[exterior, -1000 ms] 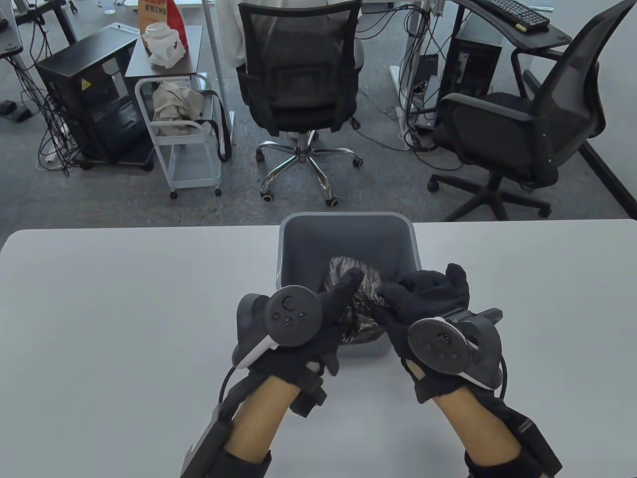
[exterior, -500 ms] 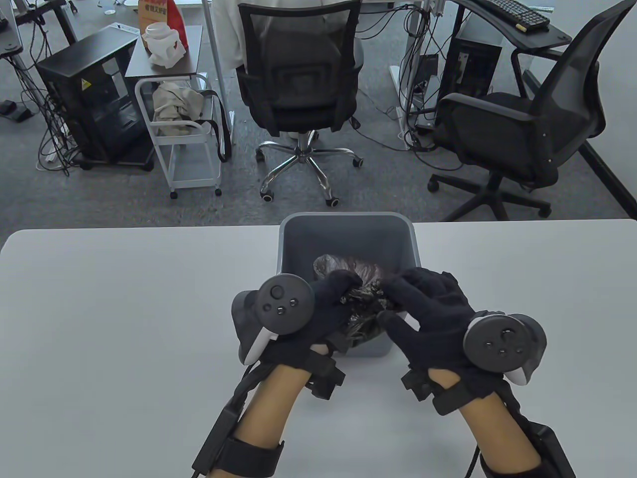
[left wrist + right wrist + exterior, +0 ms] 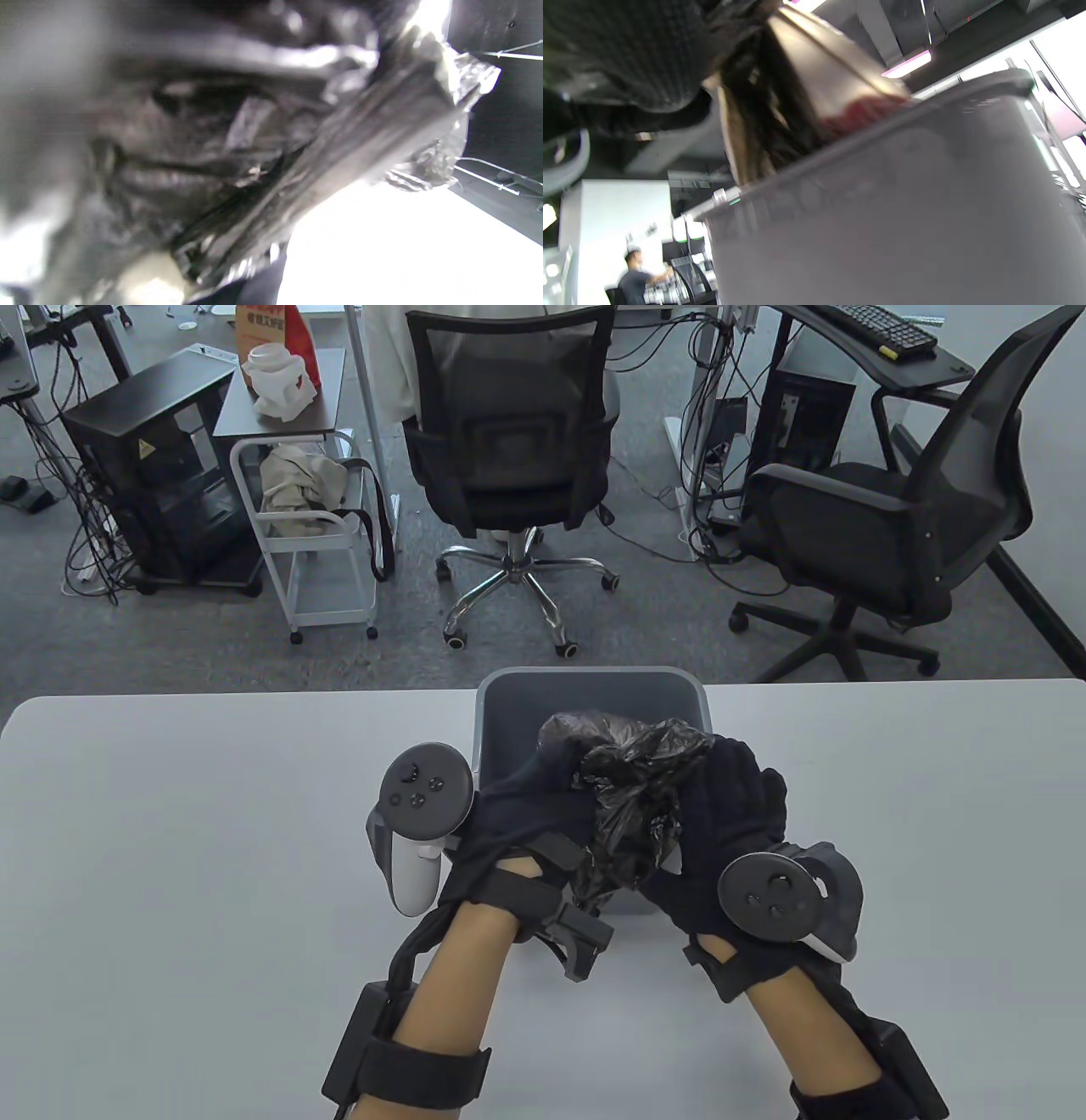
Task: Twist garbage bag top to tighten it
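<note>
The garbage bag (image 3: 632, 806) sits in a grey bin (image 3: 594, 695) at the far middle of the bench (image 3: 170, 814), with its gathered top drawn up above the bin rim between both hands. The left hand (image 3: 530, 823) grips the gathered plastic from the left; the right hand (image 3: 730, 814) grips it from the right, its fingers (image 3: 747, 768) wrapped around the bunched film. Both hands are clenched on the bag top.

Handling characteristics, as judged from the views:
- The film is thin, soft and crinkled; it will collapse and rope up readily when turned.
- The glossy surface is likely slippery against cloth gloves, so a full-hand grip is preferable to a fingertip pinch.
- The film may tear if pulled sharply over the bin rim.

Recommended hold: one hand low on the neck, just above the contents, to anchor it; the other higher on the loose top to apply the turn. The contents are mostly hidden, so the weight cannot be told.
</note>
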{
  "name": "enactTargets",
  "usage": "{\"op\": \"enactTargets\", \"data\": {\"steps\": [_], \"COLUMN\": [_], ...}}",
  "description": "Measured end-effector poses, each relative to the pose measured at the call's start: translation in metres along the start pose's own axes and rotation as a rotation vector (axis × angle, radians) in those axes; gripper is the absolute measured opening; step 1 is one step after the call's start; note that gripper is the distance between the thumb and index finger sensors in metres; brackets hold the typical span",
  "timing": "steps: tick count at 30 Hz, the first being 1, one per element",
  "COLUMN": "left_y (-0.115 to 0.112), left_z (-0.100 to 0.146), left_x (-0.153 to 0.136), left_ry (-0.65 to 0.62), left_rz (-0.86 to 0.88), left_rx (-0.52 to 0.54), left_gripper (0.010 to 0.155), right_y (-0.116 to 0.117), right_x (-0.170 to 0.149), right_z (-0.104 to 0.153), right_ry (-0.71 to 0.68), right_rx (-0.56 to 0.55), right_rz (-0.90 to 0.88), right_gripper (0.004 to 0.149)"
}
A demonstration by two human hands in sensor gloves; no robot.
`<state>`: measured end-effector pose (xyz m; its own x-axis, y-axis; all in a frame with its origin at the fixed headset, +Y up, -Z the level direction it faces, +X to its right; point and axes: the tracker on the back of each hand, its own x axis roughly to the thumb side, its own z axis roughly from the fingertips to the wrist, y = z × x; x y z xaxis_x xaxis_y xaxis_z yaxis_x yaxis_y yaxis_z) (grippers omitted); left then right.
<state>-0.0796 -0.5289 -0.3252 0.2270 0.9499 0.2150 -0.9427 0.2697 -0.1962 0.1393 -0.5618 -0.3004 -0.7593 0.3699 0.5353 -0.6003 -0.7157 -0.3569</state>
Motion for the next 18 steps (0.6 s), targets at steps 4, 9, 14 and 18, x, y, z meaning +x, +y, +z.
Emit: {"op": "enactTargets", "data": {"steps": [4,9,14,18], "left_y": [-0.004,0.012,0.037,0.031], "left_z": [0.005,0.021,0.044,0.042], "left_x": [-0.004,-0.009,-0.012,-0.017], "left_ry": [0.013,-0.040,-0.099,-0.051], "left_rz": [-0.088,0.040,-0.119,-0.375], "left_rx": [-0.053,-0.091,0.006,-0.017], "left_gripper": [0.042,0.070,0.086,0.095], "right_y": [-0.004,-0.009,-0.011,-0.012], "right_x": [0.009,0.003,-0.008,-0.011], "right_z": [-0.009,-0.019,-0.024,-0.025], "right_ry": [0.015,0.090,0.198,0.227], "right_rx": [-0.167,-0.203,-0.194,-0.191], "right_rz": [-0.166,-0.256,-0.337,-0.354], "right_gripper": [0.067,0.044,0.044,0.044]}}
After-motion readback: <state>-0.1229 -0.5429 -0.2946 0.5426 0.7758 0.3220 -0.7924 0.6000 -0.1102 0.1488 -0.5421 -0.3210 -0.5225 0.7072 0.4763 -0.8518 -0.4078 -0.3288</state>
